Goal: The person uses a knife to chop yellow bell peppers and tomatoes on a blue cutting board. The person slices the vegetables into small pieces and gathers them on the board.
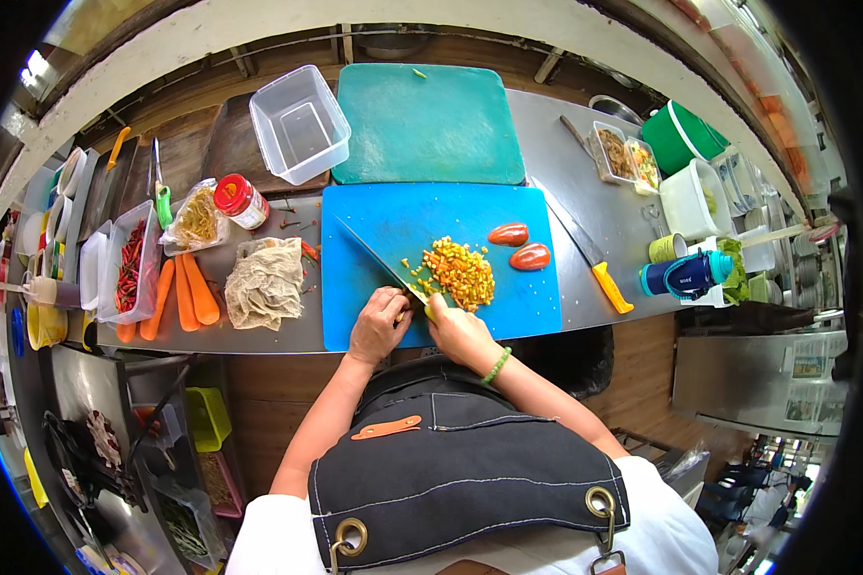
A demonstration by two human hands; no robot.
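Note:
On the blue cutting board, my right hand is closed round the yellowish handle of a kitchen knife. Its long blade slants toward the board's far left. Close against the left side of the blade, my left hand has its fingers curled down at the near edge of the board. Whatever lies under those fingers is mostly hidden. A heap of small chopped yellow and orange pieces spreads just beyond my right hand. Two red oblong tomato pieces lie to the right of the heap.
A green cutting board and a clear plastic tub stand behind. Carrots, a crumpled cloth, a red-lidded jar and a tub of red chillies are left. A second, yellow-handled knife and a blue bottle lie right.

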